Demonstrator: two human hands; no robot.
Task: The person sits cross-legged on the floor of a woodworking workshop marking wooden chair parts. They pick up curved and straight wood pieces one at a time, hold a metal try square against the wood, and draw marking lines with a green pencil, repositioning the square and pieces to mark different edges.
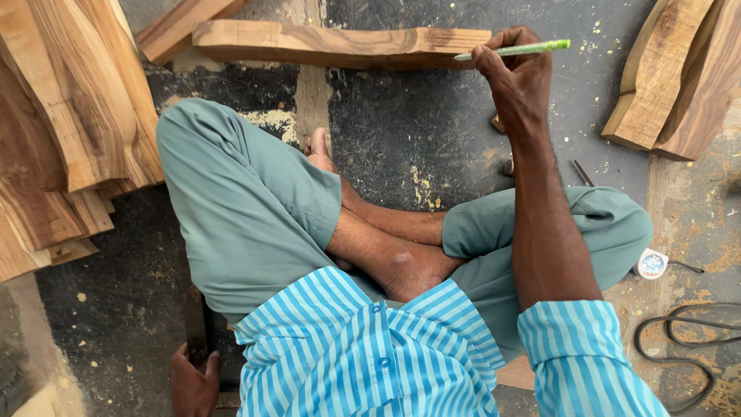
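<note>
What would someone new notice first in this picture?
Top centre, the right hand holds a green pencil, its tip at the end of a rough wooden plank lying on the dark floor. Stacked wood pieces fill the left edge, and the left hand rests on the floor at bottom left.

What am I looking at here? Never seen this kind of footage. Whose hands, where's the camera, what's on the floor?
There is one picture, from a camera on a person's head, looking down at their own lap. They sit cross-legged on a dusty workshop floor. The right hand holds a green pencil, its tip at a sawn wooden plank lying ahead. The left hand rests on the floor beside the hip. Stacked wood pieces lie to the left, more wood blocks to the right, plus a black cable.
</note>
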